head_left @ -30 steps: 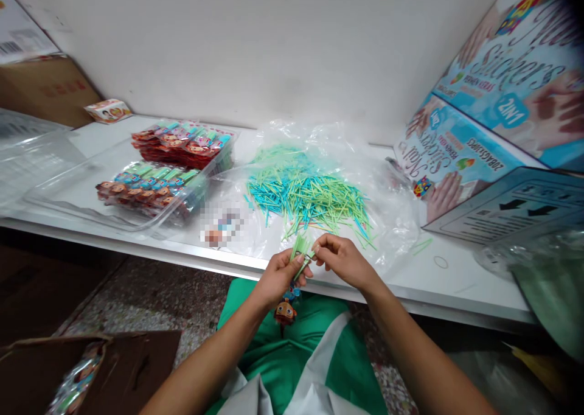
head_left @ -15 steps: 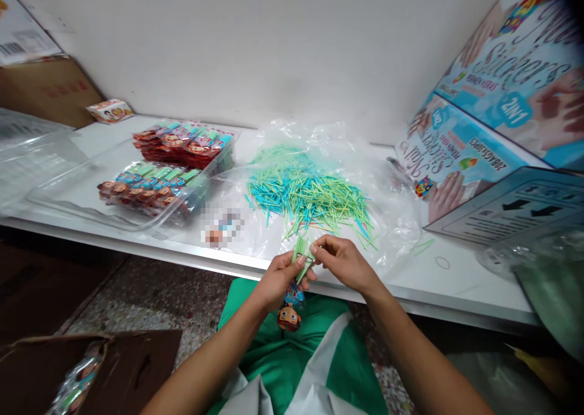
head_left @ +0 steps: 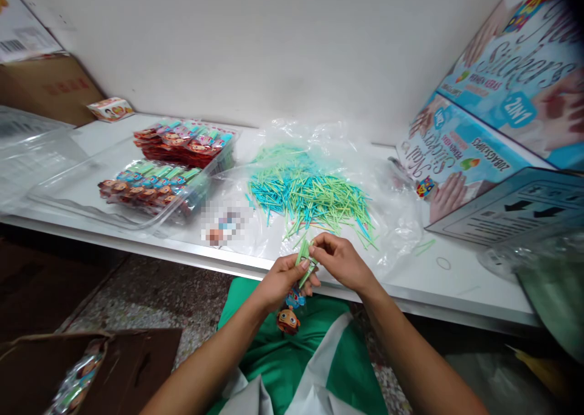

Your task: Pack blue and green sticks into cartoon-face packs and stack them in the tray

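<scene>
My left hand (head_left: 279, 279) is closed around a small bundle of green sticks (head_left: 304, 258) at the table's front edge, with small cartoon-head toppers (head_left: 289, 319) hanging below the fist. My right hand (head_left: 340, 258) pinches the top of the same bundle, fingers pressed together. Just beyond both hands lies a loose pile of blue and green sticks (head_left: 305, 191) on a clear plastic bag (head_left: 387, 220).
Clear trays of packed cartoon-head sticks (head_left: 152, 187) (head_left: 185, 142) sit at the left on the white table (head_left: 449, 284). Blue sticker boxes (head_left: 460, 159) stand at the right. A rubber band (head_left: 441, 262) lies near them. An open brown carton (head_left: 86, 366) is on the floor, lower left.
The bundle has sunk a little deeper into my left fist and my right fingers have closed down onto its top. Nothing else has moved.
</scene>
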The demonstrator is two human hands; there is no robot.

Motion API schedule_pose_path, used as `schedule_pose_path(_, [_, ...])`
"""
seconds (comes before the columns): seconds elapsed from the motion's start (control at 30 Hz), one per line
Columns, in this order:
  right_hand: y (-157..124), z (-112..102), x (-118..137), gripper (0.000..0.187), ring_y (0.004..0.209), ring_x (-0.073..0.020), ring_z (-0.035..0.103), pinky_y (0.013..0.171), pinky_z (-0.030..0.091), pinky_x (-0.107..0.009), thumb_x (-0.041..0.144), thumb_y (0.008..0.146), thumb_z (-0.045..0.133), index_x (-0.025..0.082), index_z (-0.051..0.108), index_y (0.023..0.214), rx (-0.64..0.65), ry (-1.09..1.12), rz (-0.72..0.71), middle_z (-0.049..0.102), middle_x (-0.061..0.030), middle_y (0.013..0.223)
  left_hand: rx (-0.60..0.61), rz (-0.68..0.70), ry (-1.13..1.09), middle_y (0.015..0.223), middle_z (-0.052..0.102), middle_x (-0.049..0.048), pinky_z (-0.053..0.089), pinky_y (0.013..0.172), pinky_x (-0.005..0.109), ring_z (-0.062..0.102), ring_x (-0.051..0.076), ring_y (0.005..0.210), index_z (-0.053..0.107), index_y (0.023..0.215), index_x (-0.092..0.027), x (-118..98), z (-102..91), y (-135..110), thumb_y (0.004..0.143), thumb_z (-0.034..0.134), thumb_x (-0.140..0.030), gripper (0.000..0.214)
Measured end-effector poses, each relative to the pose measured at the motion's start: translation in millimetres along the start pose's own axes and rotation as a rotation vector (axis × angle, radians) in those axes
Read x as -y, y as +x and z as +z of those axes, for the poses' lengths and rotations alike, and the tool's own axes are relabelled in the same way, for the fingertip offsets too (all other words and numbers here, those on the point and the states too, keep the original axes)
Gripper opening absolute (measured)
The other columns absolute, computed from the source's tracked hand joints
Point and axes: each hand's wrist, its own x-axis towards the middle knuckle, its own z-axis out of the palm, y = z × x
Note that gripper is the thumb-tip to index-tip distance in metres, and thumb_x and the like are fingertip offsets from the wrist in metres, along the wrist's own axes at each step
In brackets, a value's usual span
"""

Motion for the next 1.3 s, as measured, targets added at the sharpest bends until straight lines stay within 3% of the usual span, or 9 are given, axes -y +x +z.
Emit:
schedule_pose_path(0.3, [-3.2, -3.0, -0.8, 0.005, 0.058, -0.0108, 0.050, 0.057, 0.041, -0.023, 0.021, 0.079, 0.050, 0.018, 0.054, 0.080, 0.022, -0.021, -0.009, 0.051, 0.0036, 0.062, 0.043, -0.014, -0.031, 0.068, 0.065, 0.0072, 0.039, 0.047, 0.019, 0.055, 0.009, 0.049, 0.057, 0.087, -0.010, 0.7, -0.5, 0.0, 0.080, 0.057, -0.041, 0.031])
schedule_pose_path(0.47, [-5.3, -1.9, 0.3, 0.015, 0.061, -0.0116, 0.052, 0.059, 0.043, -0.024, 0.029, 0.081, 0.052, 0.018, 0.057, 0.091, 0.014, -0.022, 0.008, 0.054, 0.0019, 0.068, 0.029, -0.044, -0.037, 0.069, 0.065, 0.0073, 0.039, 0.048, 0.020, 0.055, 0.010, 0.049, 0.057, 0.087, -0.011, 1.5, -0.4, 1.5, 0.076, 0.060, -0.046, 0.037])
schedule_pose_path(0.77, [-3.9, 1.5, -1.5, 0.010, 0.057, -0.0105, 0.051, 0.054, 0.041, -0.022, 0.025, 0.079, 0.051, 0.018, 0.057, 0.080, -0.018, -0.067, -0.002, 0.054, 0.0023, 0.065, 0.038, -0.049, -0.011, 0.069, 0.065, 0.0071, 0.039, 0.049, 0.020, 0.055, 0.010, 0.049, 0.057, 0.086, -0.011, 0.9, 1.4, 0.2, 0.077, 0.059, -0.047, 0.037])
schedule_pose_path(0.93, [-4.7, 2.7, -1.5, 0.014, 0.059, -0.0108, 0.054, 0.057, 0.043, -0.022, 0.018, 0.075, 0.048, 0.019, 0.054, 0.088, -0.035, -0.044, 0.013, 0.056, 0.0026, 0.069, 0.042, -0.037, -0.013, 0.070, 0.065, 0.0071, 0.039, 0.049, 0.020, 0.056, 0.010, 0.050, 0.058, 0.089, -0.011, 2.6, 1.7, 0.9, 0.078, 0.058, -0.046, 0.037])
schedule_pose_path(1.07, [-5.3, 3.2, -1.3, 0.019, 0.064, -0.0115, 0.054, 0.060, 0.043, -0.023, 0.024, 0.079, 0.049, 0.019, 0.055, 0.096, -0.035, -0.079, -0.013, 0.058, 0.0010, 0.075, 0.051, -0.037, -0.009, 0.070, 0.065, 0.0071, 0.039, 0.049, 0.020, 0.056, 0.010, 0.050, 0.058, 0.090, -0.011, 4.3, -0.3, 1.9, 0.077, 0.058, -0.047, 0.038])
schedule_pose_path(1.3, [-4.0, 2.9, 1.9, 0.013, 0.060, -0.0105, 0.050, 0.058, 0.041, -0.023, 0.030, 0.083, 0.049, 0.018, 0.055, 0.080, -0.028, -0.137, -0.058, 0.052, 0.0029, 0.066, 0.070, -0.032, 0.007, 0.070, 0.065, 0.0063, 0.040, 0.050, 0.020, 0.056, 0.010, 0.051, 0.057, 0.090, -0.012, 4.2, -0.9, 1.7, 0.080, 0.055, -0.045, 0.034])
